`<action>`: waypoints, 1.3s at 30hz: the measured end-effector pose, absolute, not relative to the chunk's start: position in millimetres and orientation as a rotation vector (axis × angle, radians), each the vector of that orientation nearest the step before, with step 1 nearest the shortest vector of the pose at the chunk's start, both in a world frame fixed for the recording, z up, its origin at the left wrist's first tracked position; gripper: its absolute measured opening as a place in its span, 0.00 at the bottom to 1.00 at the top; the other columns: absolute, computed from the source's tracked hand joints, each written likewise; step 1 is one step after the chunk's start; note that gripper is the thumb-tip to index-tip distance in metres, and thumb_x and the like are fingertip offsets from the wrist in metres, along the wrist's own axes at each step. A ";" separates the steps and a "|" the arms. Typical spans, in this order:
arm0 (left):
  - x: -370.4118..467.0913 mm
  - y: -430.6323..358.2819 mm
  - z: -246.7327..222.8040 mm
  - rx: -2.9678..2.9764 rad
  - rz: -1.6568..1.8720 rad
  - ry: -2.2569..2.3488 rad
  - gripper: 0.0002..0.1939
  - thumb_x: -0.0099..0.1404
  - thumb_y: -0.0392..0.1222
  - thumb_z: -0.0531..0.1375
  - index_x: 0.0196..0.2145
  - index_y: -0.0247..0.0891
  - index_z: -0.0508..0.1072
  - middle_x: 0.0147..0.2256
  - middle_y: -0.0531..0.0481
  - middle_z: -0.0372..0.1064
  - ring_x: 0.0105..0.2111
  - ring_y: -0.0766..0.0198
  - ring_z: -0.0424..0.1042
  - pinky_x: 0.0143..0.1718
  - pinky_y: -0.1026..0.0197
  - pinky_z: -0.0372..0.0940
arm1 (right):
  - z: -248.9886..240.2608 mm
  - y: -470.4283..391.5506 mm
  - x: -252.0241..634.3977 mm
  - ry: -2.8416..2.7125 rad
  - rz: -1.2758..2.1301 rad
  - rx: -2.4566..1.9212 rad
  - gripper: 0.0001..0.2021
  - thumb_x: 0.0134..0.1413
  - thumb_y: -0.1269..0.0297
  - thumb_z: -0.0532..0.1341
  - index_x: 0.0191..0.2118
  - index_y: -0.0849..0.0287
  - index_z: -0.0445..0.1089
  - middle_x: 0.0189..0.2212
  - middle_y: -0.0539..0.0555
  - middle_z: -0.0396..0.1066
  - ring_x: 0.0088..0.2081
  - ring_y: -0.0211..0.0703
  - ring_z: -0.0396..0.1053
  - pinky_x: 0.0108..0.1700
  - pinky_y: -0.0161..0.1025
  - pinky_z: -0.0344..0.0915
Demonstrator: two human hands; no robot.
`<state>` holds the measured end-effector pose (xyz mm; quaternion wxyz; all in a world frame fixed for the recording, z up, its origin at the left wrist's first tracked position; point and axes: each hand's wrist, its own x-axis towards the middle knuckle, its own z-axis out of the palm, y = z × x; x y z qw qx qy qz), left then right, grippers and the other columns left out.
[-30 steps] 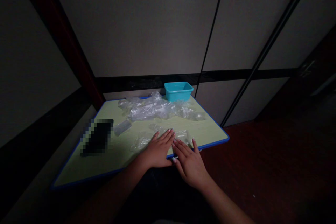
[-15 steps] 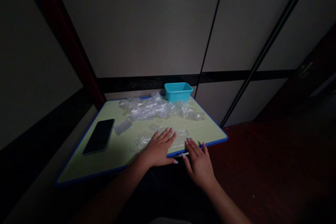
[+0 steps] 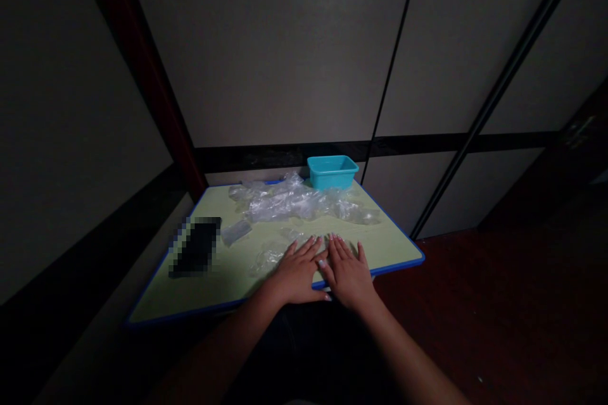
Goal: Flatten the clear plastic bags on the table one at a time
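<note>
My left hand (image 3: 298, 271) lies flat with fingers stretched out on a clear plastic bag (image 3: 266, 257) at the front edge of the table (image 3: 228, 288). Close beside it, my right hand (image 3: 350, 272) also rests palm down with its fingers extended, its fingertips over the right part of the same bag. Most of that part is hidden under the hands. Crumpled clear plastic bags (image 3: 289, 201) are heaped across the far half of the table. A small folded piece of clear plastic (image 3: 236, 232) lies left of my hands.
A turquoise plastic basket (image 3: 332, 173) stands at the back of the table. On the left is a dark, pixelated flat object (image 3: 197, 247). Pale cabinet panels (image 3: 285, 63) rise directly behind the table, and dark reddish floor (image 3: 465, 304) shows on the right.
My right hand has moved left and forward onto the bag, up against my left hand. My left hand stays flat on the bag. The view has shifted slightly.
</note>
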<state>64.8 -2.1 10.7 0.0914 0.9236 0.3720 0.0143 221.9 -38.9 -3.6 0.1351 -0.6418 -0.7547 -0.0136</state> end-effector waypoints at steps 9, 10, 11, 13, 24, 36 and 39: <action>43.7 -6.7 9.4 2.691 0.130 1.194 0.47 0.55 0.72 0.52 0.65 0.49 0.43 0.67 0.47 0.33 0.66 0.53 0.34 0.62 0.39 0.34 | -8.6 -35.4 225.2 -2.285 -0.054 -1.991 0.35 0.63 0.47 0.41 0.65 0.72 0.44 0.65 0.66 0.41 0.66 0.53 0.40 0.62 0.60 0.37; 38.5 -7.9 9.6 2.679 0.136 1.226 0.46 0.56 0.72 0.50 0.65 0.49 0.44 0.67 0.47 0.33 0.66 0.53 0.34 0.61 0.39 0.35 | -10.0 -34.8 225.4 -2.289 -0.068 -1.994 0.35 0.63 0.47 0.41 0.65 0.72 0.43 0.65 0.66 0.41 0.66 0.53 0.39 0.62 0.60 0.37; 32.8 -8.8 9.7 2.671 0.142 1.256 0.44 0.58 0.72 0.49 0.65 0.50 0.44 0.67 0.48 0.34 0.66 0.53 0.35 0.61 0.39 0.35 | -11.3 -34.2 225.5 -2.289 -0.082 -2.001 0.35 0.63 0.47 0.40 0.66 0.71 0.43 0.65 0.65 0.40 0.66 0.53 0.39 0.62 0.59 0.38; 20.6 -9.6 10.6 2.667 0.153 1.314 0.40 0.62 0.69 0.46 0.65 0.48 0.44 0.67 0.48 0.35 0.66 0.56 0.37 0.62 0.41 0.36 | -13.3 -33.4 225.5 -2.285 -0.101 -2.022 0.35 0.63 0.47 0.40 0.66 0.70 0.44 0.65 0.65 0.40 0.66 0.53 0.40 0.62 0.59 0.38; -60.5 16.5 25.9 2.351 0.150 2.188 0.32 0.67 0.62 0.41 0.64 0.47 0.52 0.66 0.40 0.38 0.64 0.39 0.37 0.57 0.30 0.38 | -20.7 -30.7 228.3 -2.287 -0.148 -2.009 0.35 0.60 0.47 0.40 0.65 0.68 0.47 0.65 0.63 0.44 0.66 0.52 0.41 0.62 0.60 0.40; -38.8 5.4 34.4 2.419 0.369 2.084 0.34 0.66 0.60 0.47 0.65 0.44 0.49 0.67 0.41 0.36 0.65 0.41 0.32 0.59 0.31 0.34 | -21.0 -30.6 226.9 -2.294 -0.178 -2.021 0.35 0.60 0.48 0.41 0.65 0.70 0.46 0.65 0.63 0.44 0.66 0.51 0.41 0.62 0.58 0.40; 2.7 -19.4 39.5 2.585 0.403 1.715 0.36 0.65 0.61 0.49 0.65 0.43 0.48 0.67 0.42 0.32 0.66 0.45 0.31 0.61 0.34 0.32 | -23.7 -29.7 228.5 -2.291 -0.200 -2.015 0.35 0.60 0.49 0.42 0.65 0.70 0.46 0.65 0.63 0.44 0.66 0.51 0.42 0.62 0.58 0.41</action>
